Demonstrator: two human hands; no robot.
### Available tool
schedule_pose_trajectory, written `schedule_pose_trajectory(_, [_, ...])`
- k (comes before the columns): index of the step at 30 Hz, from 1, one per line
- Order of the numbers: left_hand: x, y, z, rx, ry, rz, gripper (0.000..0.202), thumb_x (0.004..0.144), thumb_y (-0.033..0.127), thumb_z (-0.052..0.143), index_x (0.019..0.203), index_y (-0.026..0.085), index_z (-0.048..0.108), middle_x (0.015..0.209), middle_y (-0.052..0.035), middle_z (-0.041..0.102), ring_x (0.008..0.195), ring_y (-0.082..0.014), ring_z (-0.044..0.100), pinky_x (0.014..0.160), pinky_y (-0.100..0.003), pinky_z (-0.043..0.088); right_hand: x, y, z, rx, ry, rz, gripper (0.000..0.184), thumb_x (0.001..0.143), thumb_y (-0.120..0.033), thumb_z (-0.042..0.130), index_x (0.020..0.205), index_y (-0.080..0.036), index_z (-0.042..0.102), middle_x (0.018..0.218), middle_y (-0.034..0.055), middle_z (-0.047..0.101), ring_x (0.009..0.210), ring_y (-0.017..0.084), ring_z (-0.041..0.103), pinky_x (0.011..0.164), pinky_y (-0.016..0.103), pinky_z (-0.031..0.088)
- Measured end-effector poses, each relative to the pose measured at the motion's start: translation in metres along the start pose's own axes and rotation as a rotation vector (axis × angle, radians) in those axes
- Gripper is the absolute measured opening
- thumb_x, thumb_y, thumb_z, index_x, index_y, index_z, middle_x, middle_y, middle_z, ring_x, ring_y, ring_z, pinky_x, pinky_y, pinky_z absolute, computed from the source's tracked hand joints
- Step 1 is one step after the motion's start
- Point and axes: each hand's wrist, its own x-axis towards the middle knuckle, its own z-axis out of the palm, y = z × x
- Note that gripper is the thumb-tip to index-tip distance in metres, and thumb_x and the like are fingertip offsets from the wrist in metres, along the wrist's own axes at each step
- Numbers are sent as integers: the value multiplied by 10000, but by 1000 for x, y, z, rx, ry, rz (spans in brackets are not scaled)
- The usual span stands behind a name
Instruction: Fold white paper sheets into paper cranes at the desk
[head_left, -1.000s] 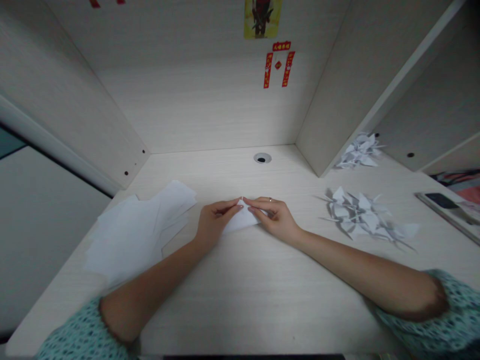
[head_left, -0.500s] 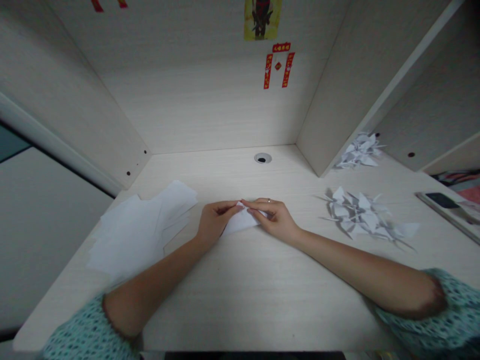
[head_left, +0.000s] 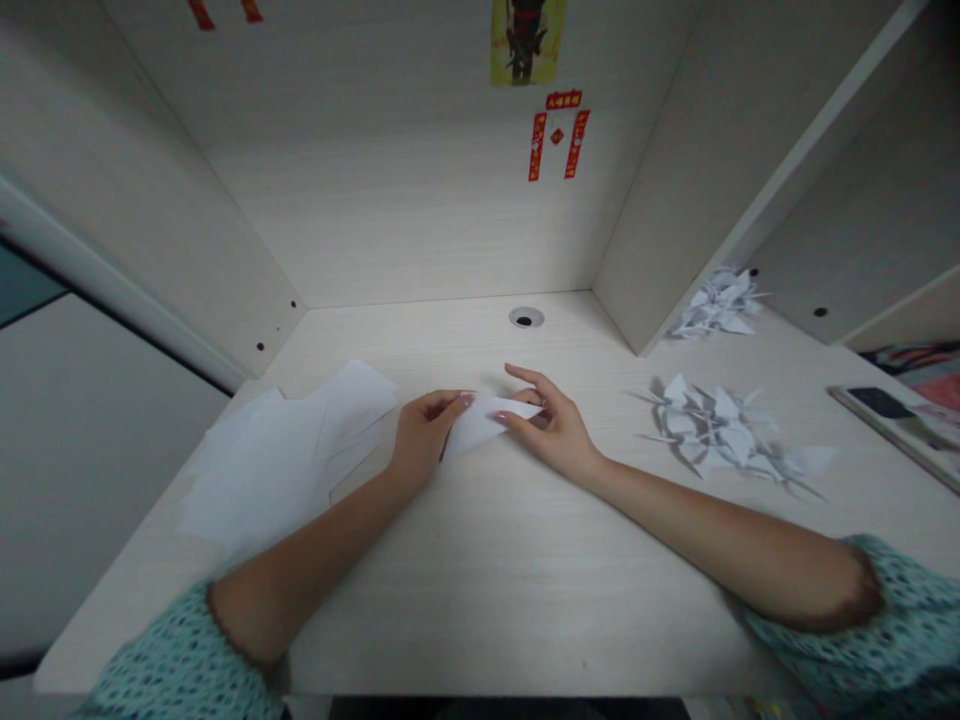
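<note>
A small folded sheet of white paper (head_left: pixel 470 428) is between my two hands over the middle of the desk. My left hand (head_left: pixel 421 430) pinches its left upper edge, thumb on top. At the paper's right end, my right hand (head_left: pixel 559 428) has its thumb on the near face and bent fingers behind. Its index finger is raised and points away from the paper. Loose white paper sheets (head_left: pixel 262 465) lie in a spread pile left of my left hand. Right of my right hand sits a cluster of folded white paper cranes (head_left: pixel 716 425).
Another heap of folded paper (head_left: pixel 718 303) rests farther back, beside the upright partition (head_left: pixel 660 200). A flat tablet-like object (head_left: pixel 892 430) with a dark phone-shaped patch lies at the right. A round cable hole (head_left: pixel 526 317) opens near the back panel, which carries red stickers (head_left: pixel 536 147).
My right index finger has lifted off the paper's top edge, and the right hand has opened somewhat. My left hand keeps its pinch. The view has shifted slightly.
</note>
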Motion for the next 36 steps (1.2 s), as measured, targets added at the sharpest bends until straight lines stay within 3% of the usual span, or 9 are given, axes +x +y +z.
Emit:
schedule_pose_trajectory(2, [2, -1, 1, -66, 66, 5, 263, 690, 410, 722, 798, 170, 737, 789, -26, 720, 697, -141, 588, 647, -248, 431, 1, -2, 1, 74, 18, 30, 687, 693, -377, 754, 1304, -243, 470, 707, -37, 619, 572, 103, 533, 570, 239, 429])
schedule_pose_trajectory(3, [2, -2, 1, -95, 98, 15, 257, 698, 408, 714, 785, 167, 723, 766, -17, 707, 675, -129, 571, 633, -241, 423, 2, -3, 2, 89, 4, 45, 622, 680, -389, 761, 1236, -235, 530, 698, -38, 614, 547, 93, 504, 554, 235, 413])
schedule_pose_trajectory(6, [1, -4, 4, -135, 149, 96, 235, 733, 397, 680, 710, 164, 656, 694, 9, 653, 618, -104, 522, 596, -224, 400, 3, -3, 5, 14, -84, 105, 319, 653, -436, 767, 821, -177, 684, 607, -27, 581, 501, 79, 429, 493, 233, 337])
schedule_pose_trajectory(8, [-2, -4, 6, -111, 122, 170, 230, 761, 385, 656, 690, 170, 614, 713, 8, 646, 628, -103, 521, 601, -221, 401, 2, -4, 8, -50, -99, 159, 321, 628, -460, 776, 615, -164, 650, 517, -32, 526, 476, 80, 399, 468, 239, 301])
schedule_pose_trajectory(11, [-10, -3, 9, -31, 64, 256, 202, 791, 366, 637, 721, 178, 608, 810, -15, 666, 705, -118, 555, 642, -227, 414, -1, -4, 13, -7, -92, 191, 310, 624, -459, 778, 667, -169, 677, 610, 2, 627, 551, 118, 513, 529, 253, 383])
schedule_pose_trajectory(15, [-16, -3, 12, 8, 28, 263, 210, 800, 370, 628, 708, 183, 602, 765, -18, 653, 694, -128, 557, 646, -236, 416, -3, -6, 17, 95, -76, 199, 330, 667, -456, 746, 836, -174, 718, 840, 56, 716, 718, 181, 619, 649, 298, 462])
schedule_pose_trajectory(21, [-13, -2, 10, -105, -9, 192, 249, 765, 383, 664, 654, 182, 567, 645, 15, 574, 600, -105, 477, 581, -222, 373, -3, -8, 14, 80, -27, 240, 345, 676, -504, 721, 735, -163, 730, 685, 43, 684, 638, 174, 588, 560, 276, 426])
schedule_pose_trajectory(30, [-9, 4, 10, -173, 46, 71, 265, 734, 364, 674, 598, 173, 552, 551, 40, 485, 539, -91, 406, 544, -216, 323, 2, -9, 10, 173, -118, 308, 483, 674, -627, 656, 598, -151, 680, 583, 15, 603, 593, 138, 514, 538, 244, 373])
schedule_pose_trajectory(36, [-8, 6, 7, -171, 70, 39, 252, 720, 348, 668, 573, 185, 543, 565, 32, 487, 551, -102, 429, 560, -230, 341, 5, -9, 6, 199, -162, 339, 371, 673, -548, 697, 647, -179, 728, 651, 14, 655, 611, 143, 540, 548, 246, 384])
